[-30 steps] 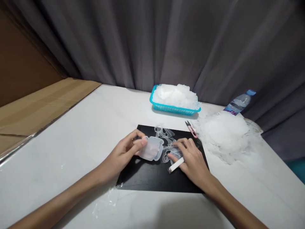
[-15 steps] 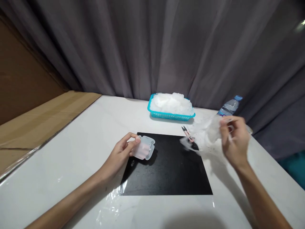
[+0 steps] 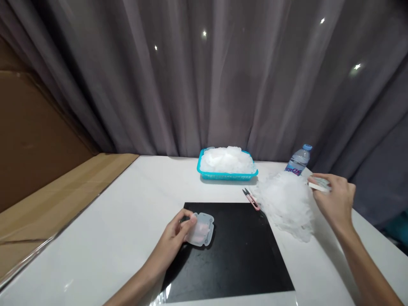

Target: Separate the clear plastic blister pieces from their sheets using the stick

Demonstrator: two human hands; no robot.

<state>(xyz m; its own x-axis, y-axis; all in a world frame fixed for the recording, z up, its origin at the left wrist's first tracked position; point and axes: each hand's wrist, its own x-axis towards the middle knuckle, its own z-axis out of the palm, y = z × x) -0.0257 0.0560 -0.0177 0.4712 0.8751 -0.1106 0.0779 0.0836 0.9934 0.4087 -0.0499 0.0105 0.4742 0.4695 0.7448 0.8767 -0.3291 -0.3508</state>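
Observation:
Between the thumb and fingers of my left hand [image 3: 178,231] is a translucent plastic piece [image 3: 201,230] with notched, rounded edges and a pinkish patch showing through. It is held just above the black mat [image 3: 239,250]. My right hand [image 3: 336,197] is closed on a small whitish, roll-like thing [image 3: 319,184], partly hidden by the fingers. Beside that hand, on its left, lies a heap of thin, translucent white pieces [image 3: 287,204]. Thread snips [image 3: 251,199] with dark blades and pink handles rest between the heap and the mat.
A turquoise basket [image 3: 228,176] piled with white translucent pieces stands at the back of the white table [image 3: 134,204]. A water bottle [image 3: 298,160] with a blue cap stands behind the heap. Cardboard [image 3: 70,187] borders the left side, and a grey curtain [image 3: 178,85] hangs behind.
My right hand has let go of a thin clear piece over the heap, moved to the right and taken the whitish thing. My left hand keeps its plastic piece. The view has tilted up.

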